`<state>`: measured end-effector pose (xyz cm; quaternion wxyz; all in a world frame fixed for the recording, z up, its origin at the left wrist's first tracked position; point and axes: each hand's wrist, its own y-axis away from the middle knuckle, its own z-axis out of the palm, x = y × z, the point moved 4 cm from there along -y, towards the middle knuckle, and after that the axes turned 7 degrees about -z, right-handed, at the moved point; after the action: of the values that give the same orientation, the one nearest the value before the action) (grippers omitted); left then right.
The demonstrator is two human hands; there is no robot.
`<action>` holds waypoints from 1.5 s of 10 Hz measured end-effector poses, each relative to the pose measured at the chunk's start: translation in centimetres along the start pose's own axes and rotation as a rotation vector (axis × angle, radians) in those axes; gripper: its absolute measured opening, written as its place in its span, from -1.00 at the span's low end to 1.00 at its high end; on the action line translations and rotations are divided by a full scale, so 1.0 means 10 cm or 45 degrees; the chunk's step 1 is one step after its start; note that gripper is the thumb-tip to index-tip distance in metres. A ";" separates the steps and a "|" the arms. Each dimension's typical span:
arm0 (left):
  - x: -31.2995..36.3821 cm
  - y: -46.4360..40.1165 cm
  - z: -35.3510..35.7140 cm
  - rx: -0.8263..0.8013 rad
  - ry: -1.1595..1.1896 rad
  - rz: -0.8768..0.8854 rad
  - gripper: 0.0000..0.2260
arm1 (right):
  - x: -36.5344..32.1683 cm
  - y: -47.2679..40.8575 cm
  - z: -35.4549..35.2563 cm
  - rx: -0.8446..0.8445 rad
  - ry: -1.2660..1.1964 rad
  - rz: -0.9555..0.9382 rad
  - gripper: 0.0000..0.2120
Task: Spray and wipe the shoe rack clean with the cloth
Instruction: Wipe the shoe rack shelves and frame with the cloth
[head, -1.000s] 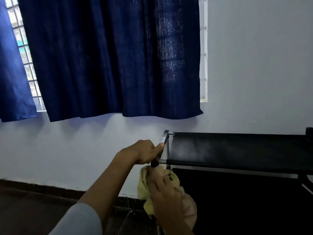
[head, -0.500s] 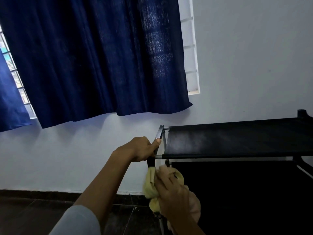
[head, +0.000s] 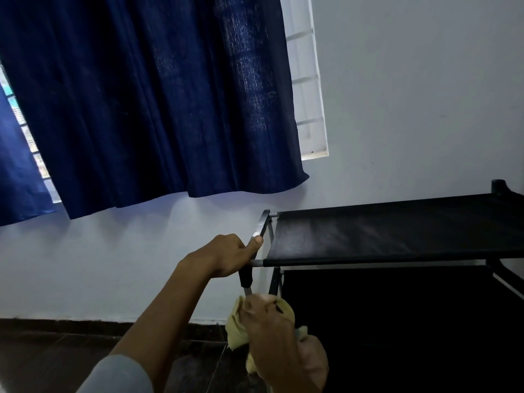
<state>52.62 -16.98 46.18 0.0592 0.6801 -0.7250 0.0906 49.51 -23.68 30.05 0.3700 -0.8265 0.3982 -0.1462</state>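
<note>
Gripping the near corner of the black metal-framed shoe rack, the person's left hand has its fingers curled round the side bar and its thumb laid up along the bar. Just below it, the right hand clutches a bunched pale yellow cloth and presses it round the rack's thin front corner post, so the cloth wraps the post directly beneath the left hand's hold.

Judging from this, the wiping step is in hand, on the frame's upright rather than on the shelves; no spray bottle is in view. To the right of both hands stretches the rack's dark fabric top shelf, with a darker tier under it whose surface is too dim to read.

The next move probably calls for sliding the cloth along the post while the left hand steadies the light frame against tipping or shifting, then carrying the cloth onto the shelf fabric.

Beyond the hands hang dark blue curtains over a window, above a pale wall and a dark tiled floor.
</note>
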 end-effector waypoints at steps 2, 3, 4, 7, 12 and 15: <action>0.08 0.10 0.05 -0.024 0.007 -0.026 -0.39 | -0.08 -0.31 -0.54 0.430 -0.153 0.057 -0.75; 0.04 0.10 0.08 -0.024 0.014 -0.056 -0.37 | -0.09 -0.40 -0.52 0.307 -0.143 0.084 -0.72; 0.03 0.13 0.10 -0.015 0.037 -0.016 -0.17 | 0.04 -0.22 0.00 -0.006 -0.042 0.186 -0.71; 0.16 0.48 0.22 0.046 -0.024 -0.059 -0.16 | -0.07 -0.34 -0.50 0.344 -0.141 0.213 -0.70; -0.36 0.82 0.61 0.360 1.368 -0.515 -0.40 | -0.26 0.58 0.08 0.076 -0.469 0.505 -0.51; -0.31 0.67 0.68 0.376 1.484 -0.424 -0.72 | -0.37 0.00 -0.31 0.564 -0.735 1.079 -0.68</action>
<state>46.43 -15.01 38.57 0.3640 0.6238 -0.4377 0.5356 45.49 -22.39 32.42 0.6553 -0.5031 0.5380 0.1674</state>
